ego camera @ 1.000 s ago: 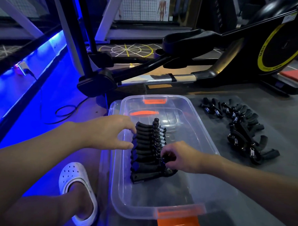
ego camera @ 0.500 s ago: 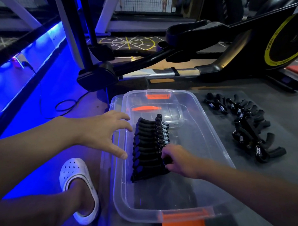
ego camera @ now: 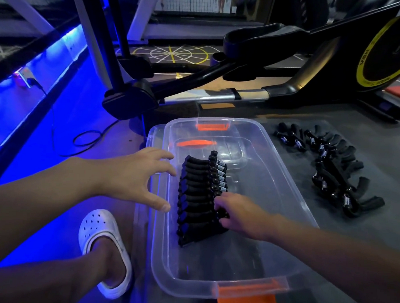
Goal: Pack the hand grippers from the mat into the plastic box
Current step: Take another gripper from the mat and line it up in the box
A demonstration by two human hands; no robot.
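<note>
1. The clear plastic box with orange latches (ego camera: 284, 177), centre frame, holds a tight row of black spring hand grippers (ego camera: 197, 196). The right hand (ego camera: 240, 214) pinches its near end, probably to keep the row upright.
2. The left hand (ego camera: 134, 174) hovers spread and empty over the box's left rim.
3. Loose black grippers (ego camera: 334, 169) wait on the grey mat (ego camera: 373, 236), upper right. The right fingertips are partly hidden.

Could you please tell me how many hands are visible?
2. The left hand hovers over the left rim of the clear plastic box; the right hand, inside it, grips the row of black hand grippers.
</note>
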